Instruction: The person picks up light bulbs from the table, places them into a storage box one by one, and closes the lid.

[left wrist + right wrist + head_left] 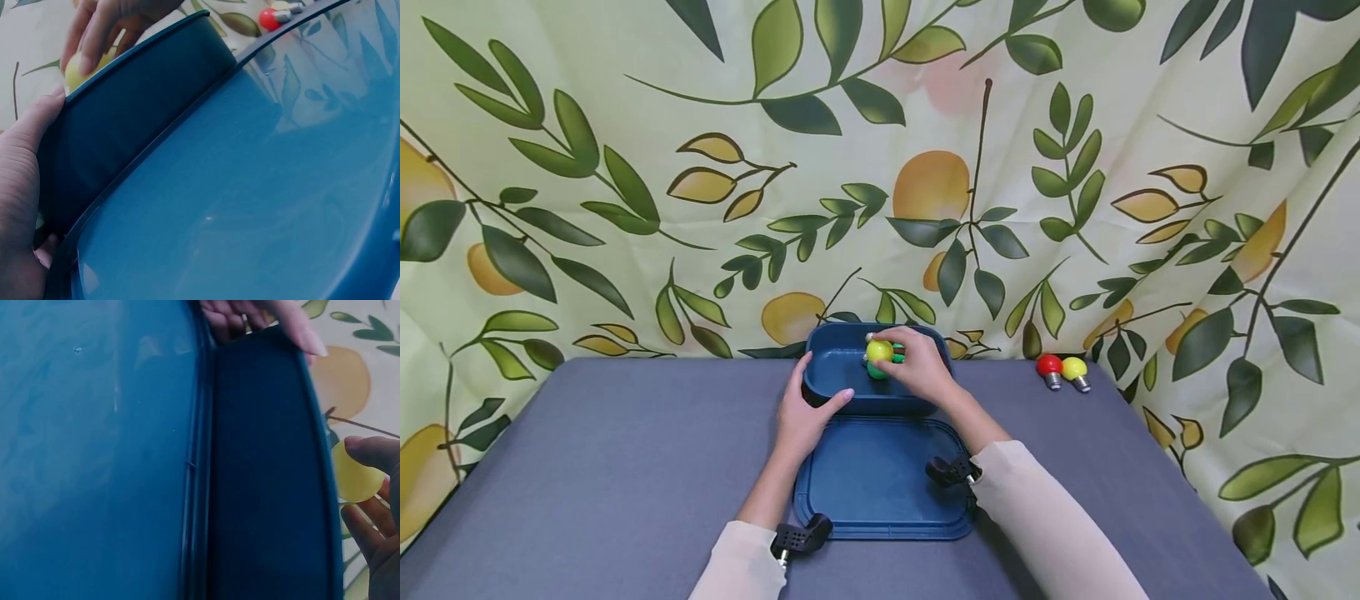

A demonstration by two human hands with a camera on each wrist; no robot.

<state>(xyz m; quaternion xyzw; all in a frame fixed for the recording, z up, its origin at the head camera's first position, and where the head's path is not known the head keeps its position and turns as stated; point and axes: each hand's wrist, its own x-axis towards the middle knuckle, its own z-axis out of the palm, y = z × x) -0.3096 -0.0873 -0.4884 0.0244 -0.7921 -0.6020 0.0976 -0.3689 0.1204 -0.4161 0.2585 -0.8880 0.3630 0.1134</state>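
A yellow light bulb (879, 351) is pinched in my right hand (920, 364), over the blue container (835, 375). In the right wrist view the same yellow bulb (357, 474) shows between thumb and fingers, beside the container's wall (269, 469). My left hand (801, 415) grips the container's left front corner, its thumb at the rim. Inside the container lie green bulbs (876, 370), partly hidden by the right hand and the yellow bulb; I cannot tell how many. The left wrist view shows the left hand (22, 169) against the container's outer wall (131, 119).
Right in front of the container lies its blue lid (883, 479) on the grey table (647, 467). A red bulb (1049, 367) and another yellow bulb (1074, 369) rest together near the back right edge. A leaf-patterned curtain (850, 242) hangs behind the table.
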